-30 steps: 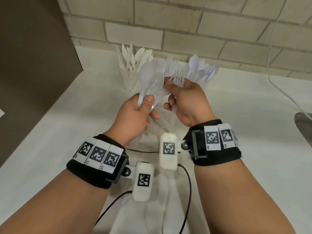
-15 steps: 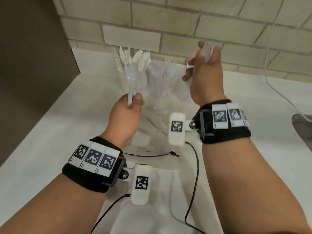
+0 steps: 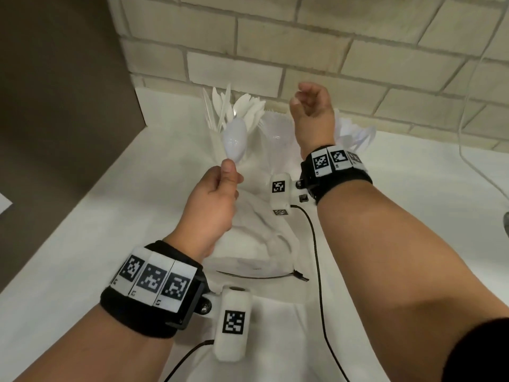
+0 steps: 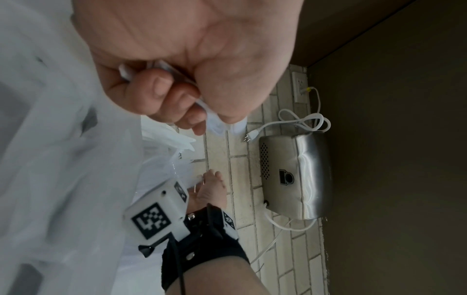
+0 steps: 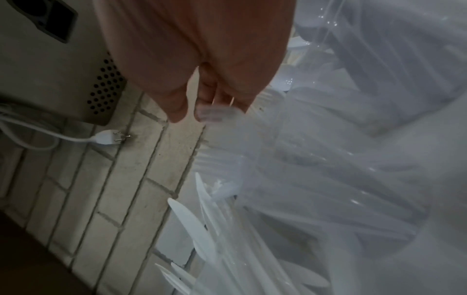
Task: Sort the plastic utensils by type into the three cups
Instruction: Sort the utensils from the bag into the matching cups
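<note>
My left hand [image 3: 230,175] grips the handles of clear white spoons [image 3: 234,139], bowls up, in front of the cups; the left wrist view shows my fingers [image 4: 161,93] curled round the handles. My right hand [image 3: 303,103] is raised over the middle cup, fingers loosely curled, with nothing in it. A blurred white fork [image 5: 215,113] hangs just below its fingertips [image 5: 177,111]. Three clear cups stand at the wall. The left cup [image 3: 217,139] holds knives, the middle cup [image 3: 275,128] forks, the right cup [image 3: 355,133] spoons.
A crumpled clear plastic bag [image 3: 261,230] lies on the white counter [image 3: 110,216] under my hands. A dark panel [image 3: 55,106] bounds the left side, a brick wall the back. A metal appliance [image 4: 295,175] with a loose plug [image 4: 252,135] hangs nearby.
My right hand carried a fork up from beside the left hand to above the middle cup, and the fork no longer shows in it. The left hand kept the spoons and stayed low.
</note>
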`<move>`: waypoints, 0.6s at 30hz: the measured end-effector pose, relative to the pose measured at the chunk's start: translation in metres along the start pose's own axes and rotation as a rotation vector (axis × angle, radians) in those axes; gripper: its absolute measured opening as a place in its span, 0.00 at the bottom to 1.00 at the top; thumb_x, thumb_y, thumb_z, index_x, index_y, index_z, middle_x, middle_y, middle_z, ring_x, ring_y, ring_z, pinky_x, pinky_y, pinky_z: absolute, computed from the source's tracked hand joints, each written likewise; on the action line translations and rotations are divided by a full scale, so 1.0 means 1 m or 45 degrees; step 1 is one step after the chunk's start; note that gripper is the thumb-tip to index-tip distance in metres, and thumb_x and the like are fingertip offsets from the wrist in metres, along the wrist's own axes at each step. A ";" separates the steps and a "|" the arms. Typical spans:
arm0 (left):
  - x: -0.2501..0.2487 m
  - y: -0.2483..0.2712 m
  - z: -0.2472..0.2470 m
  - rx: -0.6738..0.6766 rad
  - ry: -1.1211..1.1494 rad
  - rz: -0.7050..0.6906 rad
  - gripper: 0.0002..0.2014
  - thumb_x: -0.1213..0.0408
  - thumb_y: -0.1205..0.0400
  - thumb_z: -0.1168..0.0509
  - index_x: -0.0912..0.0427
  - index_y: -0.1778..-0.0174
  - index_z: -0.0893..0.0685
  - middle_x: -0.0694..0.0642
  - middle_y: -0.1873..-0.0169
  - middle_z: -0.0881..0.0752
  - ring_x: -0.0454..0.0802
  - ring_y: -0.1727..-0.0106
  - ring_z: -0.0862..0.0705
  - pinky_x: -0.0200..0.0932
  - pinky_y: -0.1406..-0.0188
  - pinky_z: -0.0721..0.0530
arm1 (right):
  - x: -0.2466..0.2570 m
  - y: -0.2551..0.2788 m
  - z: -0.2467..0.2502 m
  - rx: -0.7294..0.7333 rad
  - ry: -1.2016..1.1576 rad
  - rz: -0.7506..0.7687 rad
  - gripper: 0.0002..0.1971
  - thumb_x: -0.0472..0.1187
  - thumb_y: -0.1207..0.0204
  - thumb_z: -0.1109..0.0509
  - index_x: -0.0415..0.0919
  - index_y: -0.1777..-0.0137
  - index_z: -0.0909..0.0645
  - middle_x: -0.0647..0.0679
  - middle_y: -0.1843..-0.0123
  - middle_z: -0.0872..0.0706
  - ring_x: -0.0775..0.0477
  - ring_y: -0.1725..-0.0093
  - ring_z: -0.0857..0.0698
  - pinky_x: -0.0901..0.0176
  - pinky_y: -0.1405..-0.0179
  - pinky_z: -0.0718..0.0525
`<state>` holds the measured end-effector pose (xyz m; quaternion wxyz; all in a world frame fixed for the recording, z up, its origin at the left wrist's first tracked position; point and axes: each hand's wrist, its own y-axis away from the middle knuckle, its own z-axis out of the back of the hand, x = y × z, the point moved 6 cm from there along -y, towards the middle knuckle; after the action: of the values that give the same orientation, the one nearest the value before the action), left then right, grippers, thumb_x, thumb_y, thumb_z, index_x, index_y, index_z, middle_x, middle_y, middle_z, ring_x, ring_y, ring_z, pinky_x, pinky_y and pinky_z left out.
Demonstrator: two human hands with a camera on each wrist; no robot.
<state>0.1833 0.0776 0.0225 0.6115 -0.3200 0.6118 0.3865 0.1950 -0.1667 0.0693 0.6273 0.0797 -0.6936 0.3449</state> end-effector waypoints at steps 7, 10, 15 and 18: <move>0.002 0.001 -0.009 0.038 0.049 -0.002 0.20 0.41 0.16 0.51 0.51 0.55 0.21 0.49 0.72 0.29 0.39 0.82 0.33 0.34 0.84 0.35 | -0.015 0.006 -0.008 0.231 0.650 -0.002 0.12 0.33 0.19 0.37 0.39 0.41 0.15 0.46 0.43 0.11 0.49 0.43 0.14 0.63 0.40 0.19; 0.000 0.003 -0.013 0.060 0.072 -0.004 0.21 0.41 0.15 0.51 0.52 0.55 0.21 0.49 0.73 0.30 0.39 0.82 0.35 0.35 0.84 0.36 | -0.011 0.009 -0.006 0.284 0.791 -0.019 0.15 0.33 0.18 0.40 0.40 0.38 0.16 0.47 0.39 0.12 0.48 0.39 0.15 0.62 0.37 0.21; -0.005 0.007 -0.015 0.096 0.129 0.027 0.23 0.41 0.14 0.53 0.53 0.51 0.19 0.49 0.73 0.30 0.42 0.79 0.35 0.37 0.81 0.36 | 0.044 0.019 0.011 0.163 0.501 -0.065 0.11 0.37 0.19 0.37 0.38 0.42 0.15 0.49 0.51 0.11 0.53 0.56 0.15 0.59 0.50 0.14; -0.010 0.007 -0.019 0.131 0.038 -0.064 0.16 0.48 0.12 0.50 0.51 0.53 0.21 0.51 0.70 0.30 0.45 0.76 0.34 0.42 0.74 0.33 | 0.077 0.055 0.021 0.297 0.284 -0.284 0.17 0.54 0.19 0.35 0.42 0.44 0.17 0.49 0.53 0.11 0.52 0.73 0.17 0.59 0.74 0.19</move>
<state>0.1682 0.0637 0.0320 0.6274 -0.3092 0.6318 0.3341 0.1323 -0.1129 0.1203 0.7211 0.1894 -0.5621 0.3579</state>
